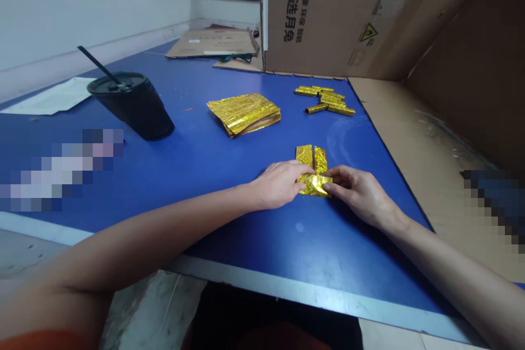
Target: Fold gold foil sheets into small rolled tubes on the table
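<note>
A piece of shiny gold foil paper (315, 186), partly folded, lies on the blue table in front of me. Its near edge is turned up into a flat band, and behind the band two upright flaps with a slit between them point away from me. My left hand (281, 183) pinches the band's left end between thumb and fingers. At the right end, my right hand (356, 191) grips it the same way, thumb on the near face. The fingertips behind the band are partly hidden.
A stack of gold foil sheets (246, 114) lies farther back. Several folded gold pieces (328, 99) are heaped at the back right. A black cup with a straw (139, 106) stands at left, near white paper (53, 95). Cardboard (328, 16) walls the back and right.
</note>
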Tool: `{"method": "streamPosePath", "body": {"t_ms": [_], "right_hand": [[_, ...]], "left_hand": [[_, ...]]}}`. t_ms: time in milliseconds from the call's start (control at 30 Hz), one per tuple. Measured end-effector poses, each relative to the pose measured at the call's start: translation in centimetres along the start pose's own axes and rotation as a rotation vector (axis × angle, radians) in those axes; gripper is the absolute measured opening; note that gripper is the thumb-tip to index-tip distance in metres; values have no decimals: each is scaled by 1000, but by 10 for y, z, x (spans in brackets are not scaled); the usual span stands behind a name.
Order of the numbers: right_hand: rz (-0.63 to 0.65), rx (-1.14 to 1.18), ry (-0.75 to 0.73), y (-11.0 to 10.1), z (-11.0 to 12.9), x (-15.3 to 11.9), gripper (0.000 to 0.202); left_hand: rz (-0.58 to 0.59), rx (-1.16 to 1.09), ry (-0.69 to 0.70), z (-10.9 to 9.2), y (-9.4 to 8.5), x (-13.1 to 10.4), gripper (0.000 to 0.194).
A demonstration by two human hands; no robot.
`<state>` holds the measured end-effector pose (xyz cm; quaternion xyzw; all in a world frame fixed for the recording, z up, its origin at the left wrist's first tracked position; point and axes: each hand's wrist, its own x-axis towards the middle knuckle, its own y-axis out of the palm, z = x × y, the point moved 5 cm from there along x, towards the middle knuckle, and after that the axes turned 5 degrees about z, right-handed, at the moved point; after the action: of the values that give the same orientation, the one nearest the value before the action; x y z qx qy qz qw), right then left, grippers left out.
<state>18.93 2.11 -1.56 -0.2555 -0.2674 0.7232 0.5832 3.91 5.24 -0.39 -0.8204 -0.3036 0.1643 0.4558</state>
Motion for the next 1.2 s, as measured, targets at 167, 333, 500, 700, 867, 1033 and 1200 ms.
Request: {"method": "streamPosePath", "body": {"t_ms": [167, 333, 500, 700, 867, 1033, 1200], "right_hand": [[-25, -91, -24, 1, 1, 0, 22], [-33, -154, -53, 1, 8, -2, 24], [-27, -218, -40, 0, 15, -4, 25], [-9, -297, -102, 1, 21, -5, 35], [31, -347, -113, 2, 21, -3, 44], [52, -345, -134, 1, 20, -2, 49], [77, -341, -128, -1, 22, 4, 53]], "left_hand": [[16, 58, 13, -1, 2, 0, 37], [24, 136, 54, 0, 5, -1, 38], [31, 169, 60, 0, 7, -1, 39], [42, 194, 71, -2, 7, -1, 40], [58, 209, 94, -3, 7, -2, 44], [58, 242, 111, -5, 8, -4, 49], [32, 270, 108, -9, 6, -8, 38]]}}
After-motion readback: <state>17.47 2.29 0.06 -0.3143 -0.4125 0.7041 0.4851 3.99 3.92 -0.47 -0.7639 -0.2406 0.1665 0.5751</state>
